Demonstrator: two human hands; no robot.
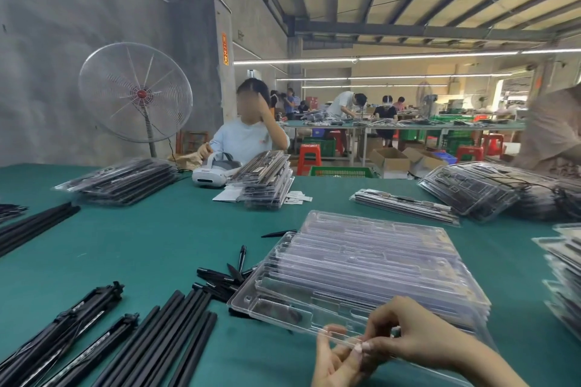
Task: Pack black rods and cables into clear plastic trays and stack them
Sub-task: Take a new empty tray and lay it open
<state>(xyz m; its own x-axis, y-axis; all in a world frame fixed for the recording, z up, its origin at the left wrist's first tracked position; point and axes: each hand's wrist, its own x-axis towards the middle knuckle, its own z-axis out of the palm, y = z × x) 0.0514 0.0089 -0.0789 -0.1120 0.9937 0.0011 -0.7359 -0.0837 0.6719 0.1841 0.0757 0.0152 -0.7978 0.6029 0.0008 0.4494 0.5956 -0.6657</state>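
Both hands at the near edge of the top clear tray (345, 286) — left hand (338, 361) below the rim with fingertips pinching it, right hand (418, 333) curled over from above, thumb and forefinger nipping the same thin lip. Probably working the top sheet loose from the nested stack of empty trays (393, 248) beneath, since such thin shells cling together and only give at an edge. Top tray tilted up slightly at the near side, its long channels bare, nothing loaded yet. Black rods (169, 336) laid parallel on the green counter (157, 236) just left of the stack, within easy reach of the left hand; bundled black folded stands (72, 330) further left, and short black tipped pieces (226, 276) scattered against the stack's left corner. No loose cables clearly made out near the hands. Filled, closed trays heaped in stacks at the far left (122, 181), centre (267, 179) and right (471, 195) — likely the destination for each finished one. White headset (210, 171) beside the centre stack, a seated person (245, 135) behind it, a standing fan (135, 92) by the wall. Packing of this tray judged barely begun: separation first, then rods into the channels.
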